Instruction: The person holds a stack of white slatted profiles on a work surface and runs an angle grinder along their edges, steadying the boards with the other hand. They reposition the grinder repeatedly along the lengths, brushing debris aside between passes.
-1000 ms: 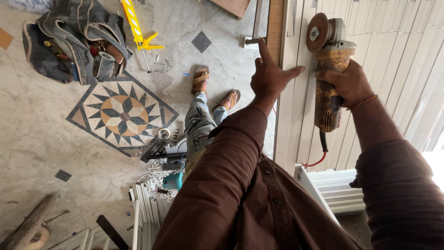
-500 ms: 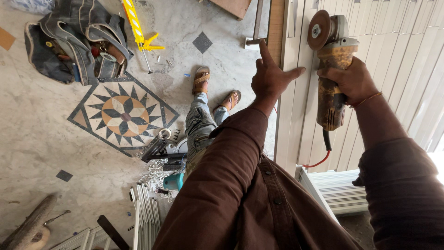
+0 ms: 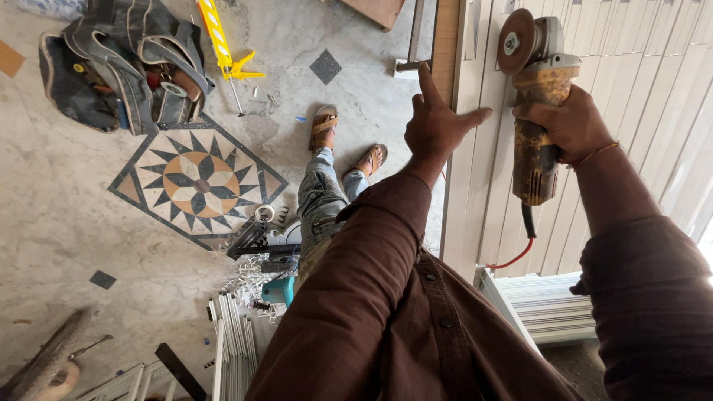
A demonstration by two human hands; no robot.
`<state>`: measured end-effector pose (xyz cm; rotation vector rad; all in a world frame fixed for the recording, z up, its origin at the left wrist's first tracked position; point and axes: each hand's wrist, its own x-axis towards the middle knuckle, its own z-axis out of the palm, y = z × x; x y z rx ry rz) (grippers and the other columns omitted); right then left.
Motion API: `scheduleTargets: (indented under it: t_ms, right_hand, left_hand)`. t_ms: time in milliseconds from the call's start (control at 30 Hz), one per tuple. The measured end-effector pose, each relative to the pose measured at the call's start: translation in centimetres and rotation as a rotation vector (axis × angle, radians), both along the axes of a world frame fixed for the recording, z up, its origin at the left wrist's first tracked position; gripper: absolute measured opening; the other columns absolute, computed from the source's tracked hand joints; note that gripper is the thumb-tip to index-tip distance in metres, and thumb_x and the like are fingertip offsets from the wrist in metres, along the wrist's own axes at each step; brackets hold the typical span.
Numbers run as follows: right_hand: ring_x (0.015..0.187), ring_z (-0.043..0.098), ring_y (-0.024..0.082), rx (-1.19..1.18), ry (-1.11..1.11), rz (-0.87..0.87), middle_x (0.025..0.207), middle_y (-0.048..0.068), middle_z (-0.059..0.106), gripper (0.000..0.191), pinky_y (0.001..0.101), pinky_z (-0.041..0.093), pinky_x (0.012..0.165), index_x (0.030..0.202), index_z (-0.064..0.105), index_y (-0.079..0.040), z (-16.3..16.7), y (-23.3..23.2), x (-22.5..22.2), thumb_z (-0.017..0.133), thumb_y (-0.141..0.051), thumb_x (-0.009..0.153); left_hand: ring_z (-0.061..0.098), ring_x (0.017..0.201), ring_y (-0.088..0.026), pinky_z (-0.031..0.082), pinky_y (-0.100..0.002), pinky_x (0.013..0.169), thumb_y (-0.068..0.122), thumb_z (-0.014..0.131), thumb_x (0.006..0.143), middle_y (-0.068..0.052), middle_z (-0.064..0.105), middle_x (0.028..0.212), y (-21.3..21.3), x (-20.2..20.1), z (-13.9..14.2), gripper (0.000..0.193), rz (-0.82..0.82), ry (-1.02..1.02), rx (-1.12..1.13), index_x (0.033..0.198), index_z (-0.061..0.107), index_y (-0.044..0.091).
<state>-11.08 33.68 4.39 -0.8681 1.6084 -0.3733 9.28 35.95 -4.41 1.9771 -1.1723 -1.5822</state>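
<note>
Little has changed over the last second: the angle grinder (image 3: 536, 111) has only edged slightly, so the work is still being lined up. The right hand (image 3: 568, 122) stays wrapped tight around its grimy, rust-yellow body at two o'clock, its brown abrasive disc near the ribbed white panel (image 3: 631, 111). The left hand (image 3: 438, 130) rests at twelve o'clock with fingers spread wide, its fingertips on the panel's edge. Below lie polished marble floor (image 3: 67, 215) with a star inlay and a dark tool bag (image 3: 119, 70).
</note>
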Motion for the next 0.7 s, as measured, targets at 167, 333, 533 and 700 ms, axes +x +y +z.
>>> scheduleTargets:
  t_ms: [167,333,533,700]
  right_hand:
    - [0.086,0.070,0.018,-0.002,0.075,0.049,0.103,0.008,0.071,0.031,0.0339,0.060,0.076,0.117,0.066,0.000,-0.17,-0.42,-0.08,0.074,-0.009,0.088]
    - [0.087,0.070,0.018,-0.007,0.072,0.050,0.104,0.008,0.071,0.031,0.0343,0.060,0.076,0.117,0.066,0.001,-0.26,-0.65,-0.13,0.075,-0.009,0.088]
    - [0.087,0.070,0.017,-0.012,0.089,0.065,0.104,0.008,0.072,0.031,0.0334,0.060,0.077,0.117,0.067,0.000,-0.37,-0.93,-0.06,0.076,-0.009,0.089]
    - [0.087,0.070,0.018,-0.023,0.069,0.059,0.104,0.008,0.072,0.031,0.0332,0.060,0.077,0.117,0.067,0.001,-0.45,-0.92,-0.18,0.075,-0.009,0.089]
  left_hand:
    - [0.073,0.096,-0.036,0.066,-0.045,0.069,0.064,0.086,0.062,-0.031,0.055,0.132,0.09,0.08,-0.22,0.144,-0.002,0.016,0.001,0.162,-0.005,0.013]
    - [0.073,0.098,-0.037,0.065,-0.045,0.069,0.064,0.087,0.062,-0.032,0.054,0.132,0.01,0.01,-0.39,0.145,-0.002,0.006,-0.004,0.161,-0.005,0.013]
    - [0.073,0.099,-0.037,0.065,-0.045,0.071,0.066,0.086,0.061,-0.031,0.056,0.133,0.05,0.09,-0.22,0.144,-0.019,-0.015,0.017,0.162,-0.003,0.013]
    - [0.072,0.099,-0.037,0.064,-0.045,0.071,0.066,0.086,0.061,-0.030,0.056,0.132,0.15,0.12,-0.10,0.144,-0.019,-0.023,0.012,0.162,-0.003,0.014]
